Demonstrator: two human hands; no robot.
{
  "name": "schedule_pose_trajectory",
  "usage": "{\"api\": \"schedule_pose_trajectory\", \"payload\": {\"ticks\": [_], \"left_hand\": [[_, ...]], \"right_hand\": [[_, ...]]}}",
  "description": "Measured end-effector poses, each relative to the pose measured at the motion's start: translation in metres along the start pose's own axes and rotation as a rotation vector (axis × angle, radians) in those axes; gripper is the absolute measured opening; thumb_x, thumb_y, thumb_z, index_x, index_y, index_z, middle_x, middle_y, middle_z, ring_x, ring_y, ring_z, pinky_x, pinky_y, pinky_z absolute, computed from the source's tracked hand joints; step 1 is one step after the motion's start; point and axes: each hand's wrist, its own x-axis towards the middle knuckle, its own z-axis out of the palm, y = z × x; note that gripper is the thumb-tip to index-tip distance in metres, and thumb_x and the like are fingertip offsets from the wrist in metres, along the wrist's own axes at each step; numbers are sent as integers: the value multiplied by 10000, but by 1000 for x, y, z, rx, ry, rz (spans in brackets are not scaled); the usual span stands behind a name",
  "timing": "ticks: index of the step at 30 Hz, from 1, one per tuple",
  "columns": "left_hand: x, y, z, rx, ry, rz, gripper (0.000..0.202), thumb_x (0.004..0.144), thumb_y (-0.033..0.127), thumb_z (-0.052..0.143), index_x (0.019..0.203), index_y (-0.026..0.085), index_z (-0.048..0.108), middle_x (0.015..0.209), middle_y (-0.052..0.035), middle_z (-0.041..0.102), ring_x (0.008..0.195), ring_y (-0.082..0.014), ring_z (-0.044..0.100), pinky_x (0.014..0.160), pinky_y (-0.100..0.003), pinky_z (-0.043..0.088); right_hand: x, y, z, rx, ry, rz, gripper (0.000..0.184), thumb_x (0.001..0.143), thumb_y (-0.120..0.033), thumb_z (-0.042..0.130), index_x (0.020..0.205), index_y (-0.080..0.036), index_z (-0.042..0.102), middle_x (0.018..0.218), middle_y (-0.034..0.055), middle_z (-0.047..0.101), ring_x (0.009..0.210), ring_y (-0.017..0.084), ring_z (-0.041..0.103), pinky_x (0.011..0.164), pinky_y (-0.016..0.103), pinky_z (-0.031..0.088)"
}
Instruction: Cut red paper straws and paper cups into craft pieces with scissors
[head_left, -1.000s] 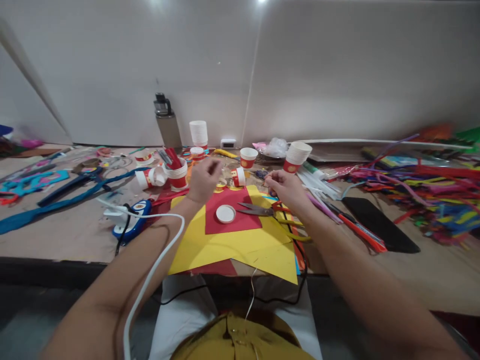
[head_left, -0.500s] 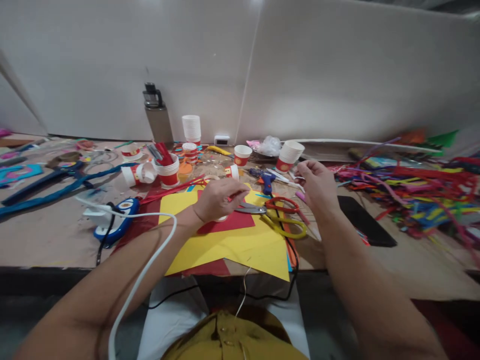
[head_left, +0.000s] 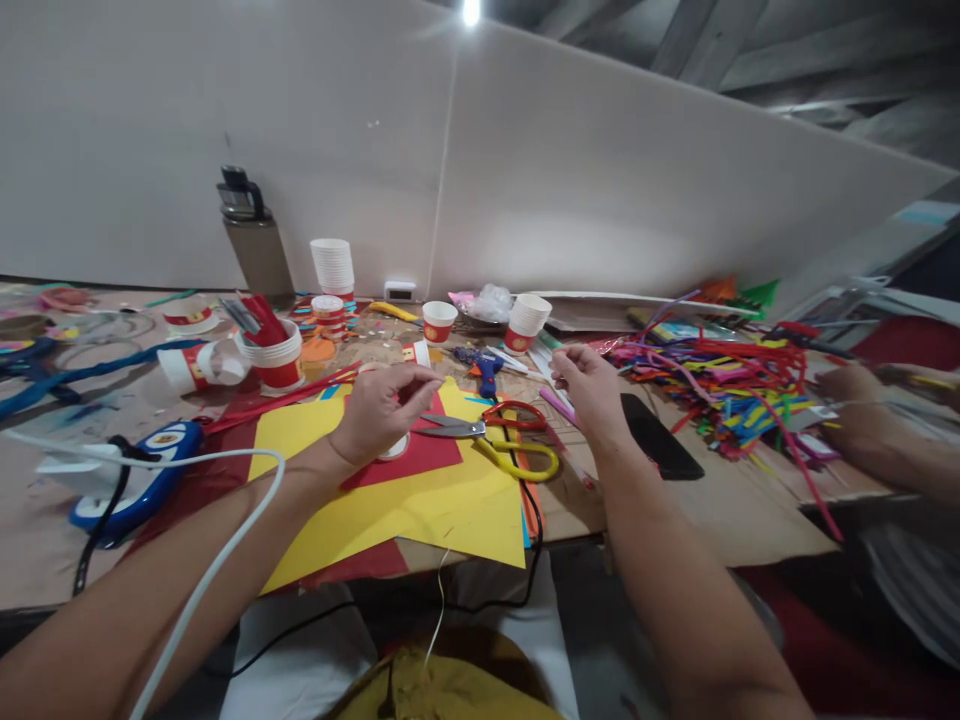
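Note:
My left hand (head_left: 379, 410) hovers over the red paper (head_left: 431, 458), with thumb and fingertips pinched together on something I cannot make out. A white round lid (head_left: 396, 450) shows partly beneath it. My right hand (head_left: 592, 385) is raised to the right of the scissors (head_left: 495, 440). Its fingers are curled in a pinch, and what they hold is too small to see. The scissors, with red and yellow handles, lie shut across the red paper and the yellow paper (head_left: 457, 505). A blue glue gun (head_left: 487, 365) lies just beyond them.
Paper cups (head_left: 529, 320) and a cup of red strips (head_left: 277, 355) stand behind the papers, with a metal bottle (head_left: 251, 240) by the wall. A black phone (head_left: 660, 440) and a heap of coloured strips (head_left: 720, 385) lie right. Another person's hand (head_left: 862, 420) works far right. A power strip (head_left: 127, 480) sits left.
The view has swung right and another person's hand has come in. My left hand dropped from the cups to the red paper. My right hand lifted off to the scissors' right.

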Motion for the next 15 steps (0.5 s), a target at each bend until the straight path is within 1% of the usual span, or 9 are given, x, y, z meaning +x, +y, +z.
{"api": "schedule_pose_trajectory", "payload": {"ticks": [3, 5, 7, 10, 12, 15], "left_hand": [[-2, 4, 2, -4, -32, -2, 182, 826, 307, 549, 833, 180, 679, 666, -13, 673, 563, -108, 563, 587, -243, 449], [-2, 3, 4, -6, -60, 6, 184, 830, 309, 543, 827, 179, 673, 667, -11, 672, 547, -101, 550, 573, -240, 444], [-2, 0, 4, -2, -64, 15, 186, 832, 310, 543, 823, 174, 669, 664, -9, 670, 534, -95, 540, 565, -235, 439], [-1, -6, 4, 7, -41, 10, 184, 830, 306, 551, 838, 166, 670, 649, -7, 664, 539, -95, 545, 569, -231, 439], [0, -9, 3, 7, -35, 2, 183, 833, 299, 551, 861, 163, 671, 639, -4, 661, 555, -98, 560, 577, -229, 444], [1, -11, 2, -1, -29, 14, 169, 836, 280, 553, 877, 166, 671, 630, 4, 658, 559, -94, 571, 580, -220, 448]], "right_hand": [[3, 6, -3, -101, 34, -42, 235, 719, -376, 598, 809, -160, 585, 671, -13, 570, 553, 86, 481, 535, 217, 400], [7, 7, -2, -237, 30, -102, 230, 745, -368, 571, 813, -151, 608, 698, 11, 603, 600, 109, 516, 584, 240, 419], [12, 5, 1, -418, -6, -160, 235, 769, -352, 551, 830, -139, 632, 738, 41, 641, 660, 136, 556, 631, 260, 427], [26, -1, 11, -837, -116, -216, 267, 834, -331, 484, 916, -134, 644, 858, 84, 677, 768, 166, 594, 694, 271, 424], [37, -4, 21, -1075, -212, -212, 266, 860, -312, 460, 913, -138, 654, 915, 105, 680, 833, 181, 603, 726, 271, 416], [55, -2, 37, -1227, -327, -123, 227, 850, -275, 511, 841, -118, 675, 913, 149, 683, 867, 210, 622, 734, 269, 417]]}}
